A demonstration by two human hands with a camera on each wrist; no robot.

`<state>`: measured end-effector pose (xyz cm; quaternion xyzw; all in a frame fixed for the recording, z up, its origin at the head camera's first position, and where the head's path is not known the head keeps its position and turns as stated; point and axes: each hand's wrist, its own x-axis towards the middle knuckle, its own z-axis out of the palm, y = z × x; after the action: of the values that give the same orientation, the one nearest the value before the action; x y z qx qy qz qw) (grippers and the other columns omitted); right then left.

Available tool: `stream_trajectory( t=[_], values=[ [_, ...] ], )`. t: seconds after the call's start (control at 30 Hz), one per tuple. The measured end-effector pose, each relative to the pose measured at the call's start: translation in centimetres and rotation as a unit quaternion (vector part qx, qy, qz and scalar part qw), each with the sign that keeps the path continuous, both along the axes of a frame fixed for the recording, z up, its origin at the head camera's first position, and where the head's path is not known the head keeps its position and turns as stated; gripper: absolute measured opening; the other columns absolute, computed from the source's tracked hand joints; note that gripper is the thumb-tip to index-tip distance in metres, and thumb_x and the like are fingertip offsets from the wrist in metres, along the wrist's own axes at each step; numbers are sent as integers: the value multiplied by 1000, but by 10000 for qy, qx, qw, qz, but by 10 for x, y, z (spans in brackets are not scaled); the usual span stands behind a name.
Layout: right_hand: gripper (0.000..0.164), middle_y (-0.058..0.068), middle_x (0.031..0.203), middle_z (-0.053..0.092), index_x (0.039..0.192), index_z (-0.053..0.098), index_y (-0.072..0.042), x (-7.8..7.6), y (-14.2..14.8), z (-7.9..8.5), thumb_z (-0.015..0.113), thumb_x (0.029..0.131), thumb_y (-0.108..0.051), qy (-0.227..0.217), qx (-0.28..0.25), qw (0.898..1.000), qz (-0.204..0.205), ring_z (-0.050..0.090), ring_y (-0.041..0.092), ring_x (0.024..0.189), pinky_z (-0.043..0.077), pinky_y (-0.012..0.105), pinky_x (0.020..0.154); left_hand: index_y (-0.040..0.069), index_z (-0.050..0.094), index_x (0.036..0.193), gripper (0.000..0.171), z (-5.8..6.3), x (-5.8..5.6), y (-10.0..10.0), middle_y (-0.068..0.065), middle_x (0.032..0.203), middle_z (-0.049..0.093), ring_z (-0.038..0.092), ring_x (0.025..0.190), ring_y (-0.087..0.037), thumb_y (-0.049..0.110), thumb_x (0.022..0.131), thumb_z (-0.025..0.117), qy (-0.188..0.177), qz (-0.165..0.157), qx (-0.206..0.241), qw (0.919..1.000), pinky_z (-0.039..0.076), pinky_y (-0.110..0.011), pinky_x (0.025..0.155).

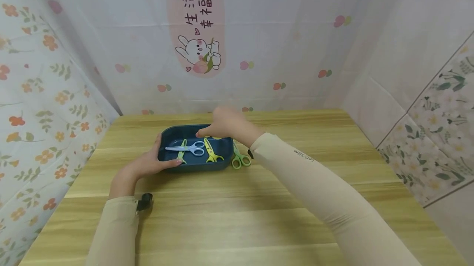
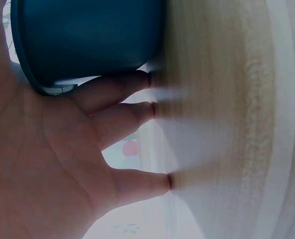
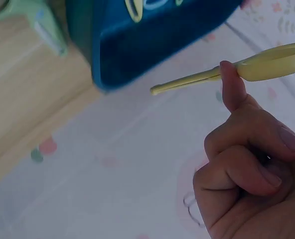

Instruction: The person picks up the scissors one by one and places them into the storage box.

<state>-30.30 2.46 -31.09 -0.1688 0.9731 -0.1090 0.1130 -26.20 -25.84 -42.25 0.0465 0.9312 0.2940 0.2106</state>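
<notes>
While the right hand (image 1: 226, 126) pinches yellow scissors (image 3: 257, 72) over the blue tray (image 1: 201, 168), the left hand (image 1: 147, 164) grips its left end between thumb and fingers; 3 pairs (image 1: 210, 150) lie inside, pale-blue scissors (image 1: 191, 148) crossing green scissors (image 1: 181, 156), with 1 green-handled pair (image 1: 238, 157) just beside it on the table (image 1: 207, 220).

The box (image 1: 203, 168) looked like smooth, faintly glossy plastic, the held scissors (image 3: 267, 74) like matt plastic. The tabletop (image 1: 222, 216) showed softly shining wood grain; the backdrop (image 1: 277, 43) and 2 sleeves (image 1: 314, 179) were matt cloth.
</notes>
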Motion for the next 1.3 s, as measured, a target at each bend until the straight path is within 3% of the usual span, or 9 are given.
stream_trajectory(
  t=[0.2, 0.43, 0.63, 0.83, 1.13, 1.3],
  values=[
    [65, -8, 56, 38, 61, 58, -20, 1, -13, -23, 73, 84, -79, -339, 233, 9991, -59, 50, 13, 56, 38, 28, 51, 11, -33, 163, 139, -3, 0, -1, -40, 172, -1, 23, 155, -63, 77, 90, 66, -10, -48, 41, 10000, 27, -73, 124],
    [62, -6, 66, 47, 77, 77, -19, -2, -13, -45, 70, 85, -80, -463, 583, 9966, -341, 59, 14, 68, 39, 28, 53, 10, -31, 164, 139, 0, 1, -1, -41, 172, 2, 26, 154, -64, 78, 90, 65, 59, -45, -106, 9999, 30, -74, 123],
    [64, -6, 58, 38, 58, 58, -21, -4, -12, -55, 73, 85, -77, -437, 476, 9964, -545, 50, 14, 59, 33, 29, 52, 11, -30, 165, 138, 0, 1, 0, -40, 172, -1, 23, 155, -64, 77, 90, 66, 70, -20, -53, 10000, 28, -75, 124],
    [66, -6, 57, 36, 57, 52, -22, -5, -13, -57, 72, 86, -77, -531, 473, 9957, -588, 45, 13, 56, 31, 30, 52, 10, -31, 164, 139, 0, 1, -1, -39, 173, -4, 19, 156, -65, 76, 90, 67, 95, -58, 25, 9999, 28, -76, 123],
    [60, -5, 76, 58, 83, 79, -22, 0, -21, -64, 63, 90, -80, -365, 710, 9958, -453, 63, 14, 75, 45, 30, 59, 11, -32, 164, 140, -1, 1, -1, -40, 173, -2, 23, 155, -64, 76, 90, 67, 86, -90, 44, 9999, 31, -75, 122],
    [64, -5, 72, 65, 84, 81, -21, 7, -27, -68, 60, 91, -81, -165, 493, 9981, -324, 66, 15, 76, 58, 38, 77, 11, -32, 164, 139, 0, 1, -1, -40, 173, -2, 24, 154, -65, 75, 90, 67, 88, -127, 87, 9998, 32, -75, 121]
  ],
)
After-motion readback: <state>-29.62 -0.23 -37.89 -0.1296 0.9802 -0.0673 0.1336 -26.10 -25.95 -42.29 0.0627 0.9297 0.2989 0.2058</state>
